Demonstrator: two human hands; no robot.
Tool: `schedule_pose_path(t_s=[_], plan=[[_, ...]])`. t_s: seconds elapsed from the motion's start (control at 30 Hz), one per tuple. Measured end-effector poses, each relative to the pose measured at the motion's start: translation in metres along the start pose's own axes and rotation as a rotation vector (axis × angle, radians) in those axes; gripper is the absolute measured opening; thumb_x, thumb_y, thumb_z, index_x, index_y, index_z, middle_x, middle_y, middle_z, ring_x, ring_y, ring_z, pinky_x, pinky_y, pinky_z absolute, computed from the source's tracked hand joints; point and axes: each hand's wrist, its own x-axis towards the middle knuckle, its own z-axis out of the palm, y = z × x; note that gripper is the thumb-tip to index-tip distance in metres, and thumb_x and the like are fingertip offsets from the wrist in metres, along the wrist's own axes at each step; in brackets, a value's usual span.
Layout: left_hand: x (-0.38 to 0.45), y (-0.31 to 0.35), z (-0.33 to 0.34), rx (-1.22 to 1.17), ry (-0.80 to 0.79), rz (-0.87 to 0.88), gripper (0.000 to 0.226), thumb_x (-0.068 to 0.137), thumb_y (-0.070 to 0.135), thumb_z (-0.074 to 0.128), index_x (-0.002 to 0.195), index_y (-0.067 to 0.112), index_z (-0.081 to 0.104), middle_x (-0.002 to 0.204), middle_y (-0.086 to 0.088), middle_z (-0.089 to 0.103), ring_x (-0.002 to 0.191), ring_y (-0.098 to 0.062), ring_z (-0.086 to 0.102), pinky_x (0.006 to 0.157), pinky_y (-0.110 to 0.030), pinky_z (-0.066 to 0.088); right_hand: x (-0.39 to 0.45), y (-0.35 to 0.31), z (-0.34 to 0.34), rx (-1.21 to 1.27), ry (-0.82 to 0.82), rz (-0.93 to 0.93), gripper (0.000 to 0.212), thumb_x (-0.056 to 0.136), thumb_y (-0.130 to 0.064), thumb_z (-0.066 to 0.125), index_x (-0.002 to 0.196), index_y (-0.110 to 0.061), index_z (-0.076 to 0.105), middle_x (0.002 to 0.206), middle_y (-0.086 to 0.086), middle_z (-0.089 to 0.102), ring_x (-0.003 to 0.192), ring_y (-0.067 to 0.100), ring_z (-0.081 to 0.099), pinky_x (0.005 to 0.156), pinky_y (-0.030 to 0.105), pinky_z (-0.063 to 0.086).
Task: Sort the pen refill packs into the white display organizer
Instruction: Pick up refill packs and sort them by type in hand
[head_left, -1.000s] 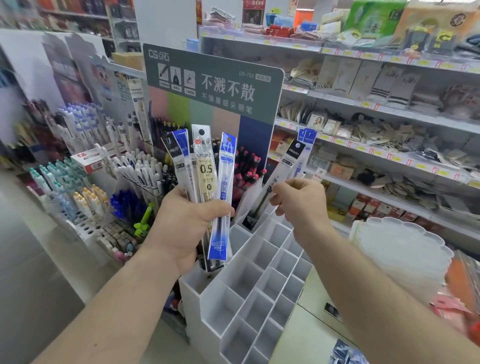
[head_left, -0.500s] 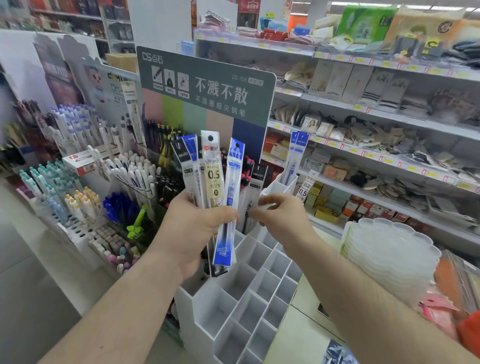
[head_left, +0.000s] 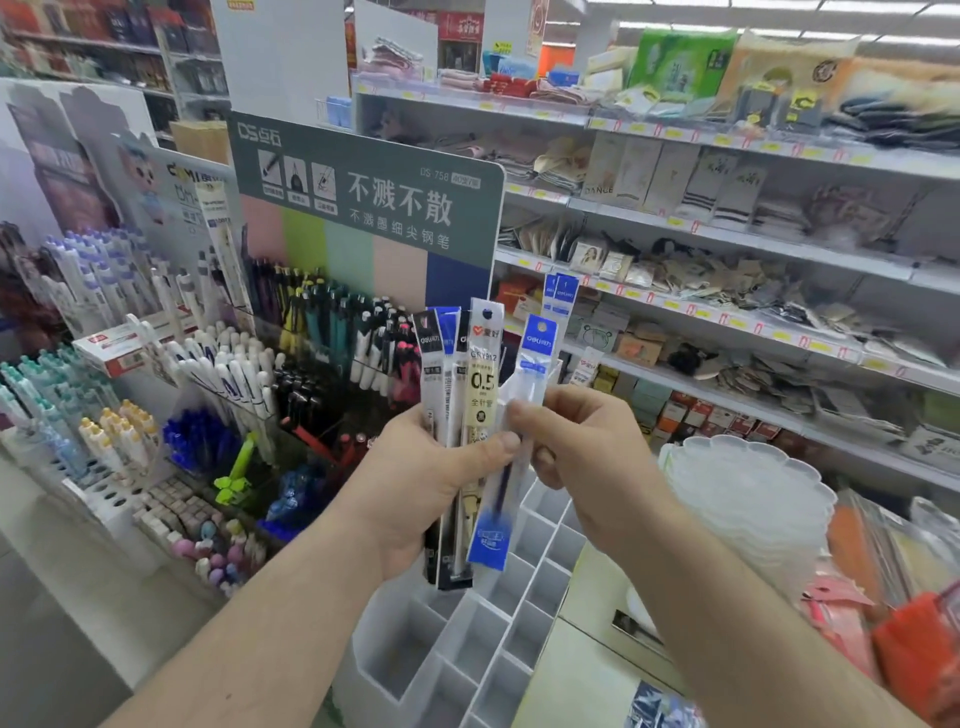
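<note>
My left hand (head_left: 415, 483) grips a fan of several pen refill packs (head_left: 480, 395), held upright above the white display organizer (head_left: 467, 644). The rightmost one, a blue-topped refill pack (head_left: 537, 348), hangs in front with its blue bottom end low. My right hand (head_left: 587, 457) has come in beside the left and pinches that blue pack at its middle. Two blue-headed packs (head_left: 560, 296) stand in a far compartment of the organizer, behind my hands. The organizer's near compartments show nothing inside.
Left of the organizer a pen display rack (head_left: 208, 374) holds many pens under a green sign (head_left: 363, 202). Store shelves (head_left: 727, 260) of goods fill the right. A stack of white scalloped trays (head_left: 748, 504) sits right of the organizer, on a counter (head_left: 582, 675).
My right hand left the far organizer compartment, where it set a pack down, and moved back to the bundle in my left hand, taking hold of the blue-topped pack.
</note>
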Motion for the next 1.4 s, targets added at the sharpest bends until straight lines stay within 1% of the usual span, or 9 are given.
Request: schedule_pose_path(t_s=[0.17, 0.27, 0.5, 0.63, 0.8, 0.97, 1.1, 1.27, 1.4], plan=[[0.004, 0.001, 0.007, 0.018, 0.003, -0.04, 0.047, 0.06, 0.027, 0.077, 0.1, 0.007, 0.064, 0.068, -0.001, 0.07, 0.059, -0.016, 0.069, 0.057, -0.031, 0.059, 0.0, -0.006, -0.015, 0.083, 0.048, -0.006, 0.014, 0.099, -0.011, 0.054, 0.098, -0.01, 0.067, 0.083, 0.009, 0.065, 0.073, 0.02, 0.058, 0.071, 0.033, 0.051], [0.005, -0.001, 0.013, 0.026, -0.057, -0.024, 0.049, 0.062, 0.025, 0.078, 0.105, 0.006, 0.067, 0.071, -0.001, 0.07, 0.058, -0.013, 0.065, 0.056, -0.028, 0.055, -0.004, -0.004, -0.013, 0.028, -0.027, -0.066, 0.015, 0.093, -0.012, 0.064, 0.081, -0.018, 0.069, 0.075, 0.0, 0.068, 0.07, 0.015, 0.062, 0.067, 0.031, 0.052], [0.012, -0.005, 0.015, 0.013, -0.145, -0.072, 0.068, 0.061, 0.025, 0.092, 0.121, 0.007, 0.064, 0.095, -0.023, 0.069, 0.077, -0.024, 0.068, 0.067, -0.035, 0.058, -0.005, 0.002, -0.014, 0.076, -0.002, -0.05, 0.009, 0.081, -0.008, 0.078, 0.087, -0.003, 0.072, 0.074, 0.015, 0.07, 0.058, 0.023, 0.065, 0.051, 0.031, 0.053], [0.013, -0.005, 0.015, -0.063, -0.195, -0.119, 0.045, 0.069, 0.017, 0.074, 0.113, 0.012, 0.069, 0.097, -0.022, 0.068, 0.084, -0.029, 0.066, 0.07, -0.038, 0.058, -0.007, 0.003, -0.011, 0.1, 0.029, -0.052, 0.005, 0.086, -0.007, 0.073, 0.081, -0.005, 0.072, 0.07, 0.009, 0.07, 0.056, 0.02, 0.065, 0.047, 0.028, 0.051], [0.015, -0.007, 0.007, -0.169, -0.273, -0.2, 0.049, 0.065, 0.0, 0.059, 0.111, 0.012, 0.071, 0.102, -0.022, 0.071, 0.088, -0.036, 0.068, 0.076, -0.048, 0.058, -0.008, 0.006, -0.01, 0.088, 0.112, -0.068, 0.007, 0.088, -0.008, 0.07, 0.082, -0.01, 0.071, 0.075, 0.004, 0.074, 0.068, 0.02, 0.072, 0.057, 0.035, 0.057], [0.016, -0.01, 0.009, -0.094, -0.235, -0.128, 0.057, 0.069, -0.001, 0.067, 0.126, 0.004, 0.061, 0.116, -0.024, 0.07, 0.106, -0.042, 0.068, 0.09, -0.06, 0.054, -0.009, 0.007, -0.013, 0.176, 0.07, -0.013, 0.015, 0.099, -0.015, 0.055, 0.107, -0.014, 0.067, 0.095, 0.004, 0.077, 0.087, 0.021, 0.075, 0.07, 0.037, 0.061], [0.014, -0.009, 0.01, -0.053, -0.172, -0.105, 0.059, 0.066, -0.002, 0.07, 0.124, 0.001, 0.061, 0.113, -0.023, 0.071, 0.104, -0.041, 0.069, 0.089, -0.059, 0.055, -0.011, 0.005, -0.015, 0.207, 0.083, 0.007, 0.018, 0.103, -0.017, 0.046, 0.104, -0.013, 0.063, 0.079, 0.002, 0.073, 0.07, 0.017, 0.071, 0.059, 0.031, 0.059], [0.013, -0.008, 0.011, 0.033, -0.092, -0.084, 0.045, 0.079, -0.018, 0.067, 0.12, -0.002, 0.061, 0.107, -0.022, 0.073, 0.1, -0.04, 0.07, 0.087, -0.056, 0.057, -0.008, 0.007, -0.024, 0.232, 0.159, -0.006, 0.008, 0.097, -0.018, 0.058, 0.093, -0.014, 0.064, 0.059, -0.001, 0.047, 0.042, 0.011, 0.036, 0.039, 0.022, 0.03], [0.012, -0.006, 0.012, 0.098, -0.061, -0.023, 0.04, 0.078, -0.016, 0.069, 0.111, 0.006, 0.066, 0.098, -0.012, 0.077, 0.091, -0.026, 0.075, 0.082, -0.04, 0.061, -0.01, 0.005, -0.018, 0.054, 0.115, -0.091, 0.018, 0.091, -0.001, 0.064, 0.075, -0.008, 0.065, 0.047, -0.01, 0.053, 0.039, 0.001, 0.044, 0.041, 0.012, 0.036]])
